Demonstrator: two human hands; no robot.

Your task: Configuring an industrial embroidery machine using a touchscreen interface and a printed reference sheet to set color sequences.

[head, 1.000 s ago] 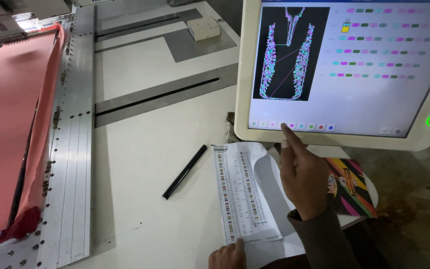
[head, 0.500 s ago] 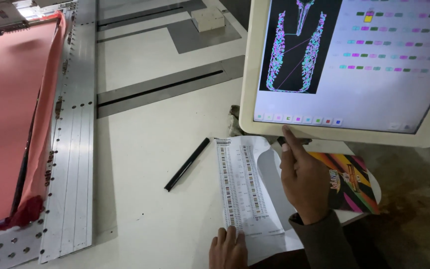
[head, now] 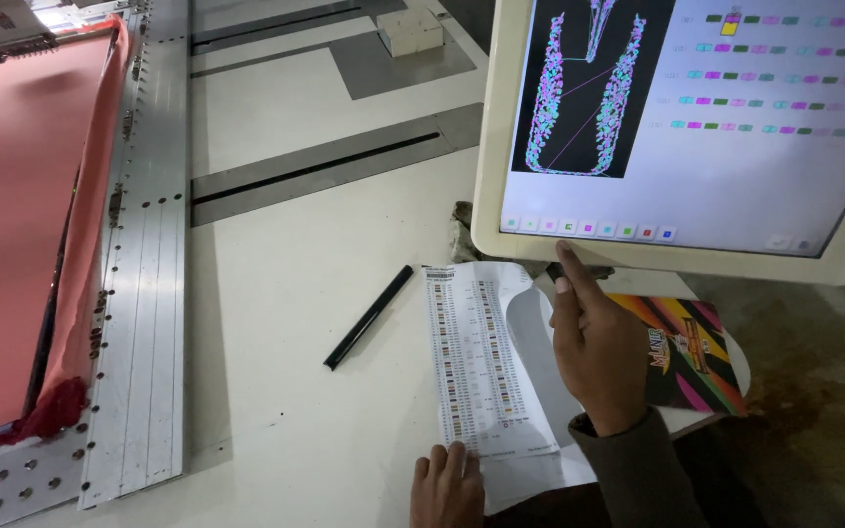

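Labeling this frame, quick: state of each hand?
Left hand: open, fingers flat on the printed sheet, holding nothing.
Right hand: index finger extended at the touchscreen edge, holding nothing.

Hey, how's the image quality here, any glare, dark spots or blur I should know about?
Head view: the touchscreen is the brightest area, its right side washed out so the colour rows fade; the floor at lower right falls into shadow; the red fabric is evenly lit with a bright patch at top left; the right hand and left hand look sharp, while the printed sheet has print too small to read.

White printed sheet (head: 481, 362) (rows of coloured marks) lies flat below the touchscreen (head: 677, 127).
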